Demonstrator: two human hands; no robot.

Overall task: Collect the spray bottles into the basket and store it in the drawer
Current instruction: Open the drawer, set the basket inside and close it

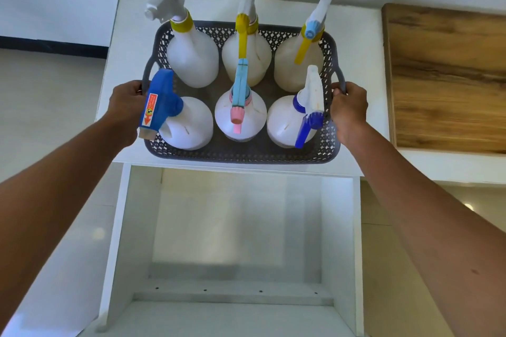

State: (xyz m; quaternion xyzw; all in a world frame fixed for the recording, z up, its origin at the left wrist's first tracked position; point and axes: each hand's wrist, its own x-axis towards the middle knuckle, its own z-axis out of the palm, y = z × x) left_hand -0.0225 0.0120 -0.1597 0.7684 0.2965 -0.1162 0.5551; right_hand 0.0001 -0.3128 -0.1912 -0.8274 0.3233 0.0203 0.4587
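**Loaded basket held at both ends, open drawer below and nearer the body**

We found the basket [241,157] on the white desk [115,63], close to its near edge, with its long axis running left to right across the view. Six spray bottles [191,63] stood upright inside it in two rows of three, and none lay outside it.

The left hand [124,107] gripped the left end handle and the right hand [349,109] the right end handle. On each side the fingers [137,87] were curled round the handle loop. The right-side fingers [338,90] were wrapped in the same way. We could not tell whether the basket's weight was on the desk or already taken by the hands.

The drawer [235,227] stood pulled out, directly below the desk edge and towards the person. Its width appeared to match the basket's long axis. We judged that the coming move called for drawing the basket towards the body and lowering it level, with both hands equally placed. The tall trigger heads risked catching the desk edge.

A wooden panel [446,76] lay to the right.
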